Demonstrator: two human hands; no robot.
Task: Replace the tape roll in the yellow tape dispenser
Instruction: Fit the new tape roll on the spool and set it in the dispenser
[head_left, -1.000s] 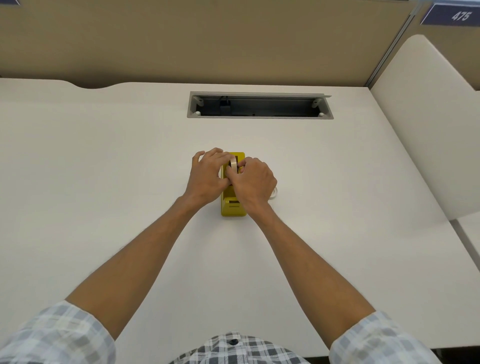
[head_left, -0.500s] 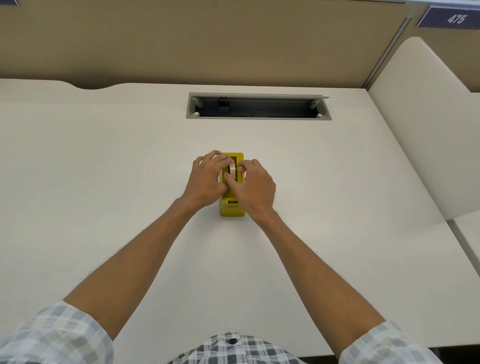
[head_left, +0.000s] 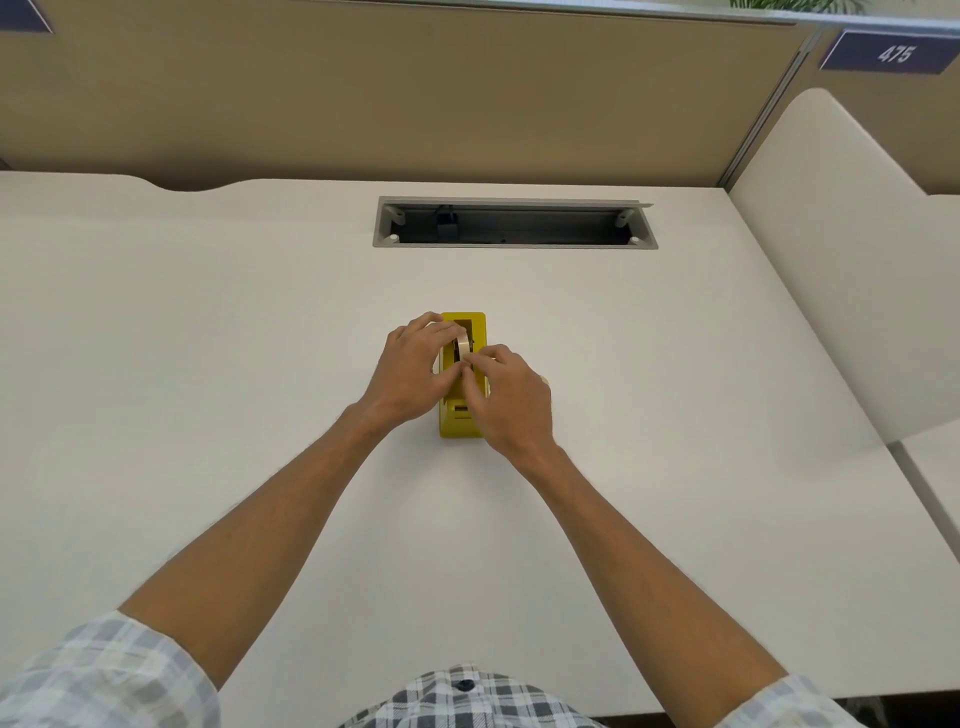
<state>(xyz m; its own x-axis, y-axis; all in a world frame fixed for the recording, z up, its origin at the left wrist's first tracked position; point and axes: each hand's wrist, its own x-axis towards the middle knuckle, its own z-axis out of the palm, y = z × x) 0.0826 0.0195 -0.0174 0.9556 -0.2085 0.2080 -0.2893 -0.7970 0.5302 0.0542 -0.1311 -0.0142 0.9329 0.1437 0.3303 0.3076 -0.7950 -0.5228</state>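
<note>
Head view: your left hand (head_left: 410, 371) and right hand (head_left: 506, 397) pinch the tape roll (head_left: 461, 347) in the yellow dispenser (head_left: 460, 428) at mid-desk (head_left: 208, 364), apparently seating it; next, press it home.

**Both hands on the yellow dispenser**

A yellow dispenser (head_left: 461, 426) stands on a pale desk (head_left: 208, 364), its long side running away from the person. The left hand (head_left: 410, 371) curls over its left side, fingers on the tape roll (head_left: 460, 347) that sits upright in the slot. The right hand (head_left: 506, 397) pinches at the roll from the right, fingertips meeting the left thumb. Beyond lies an open grey cable tray (head_left: 514, 222) set into the desk. Checked sleeves show at the bottom edge.
</note>
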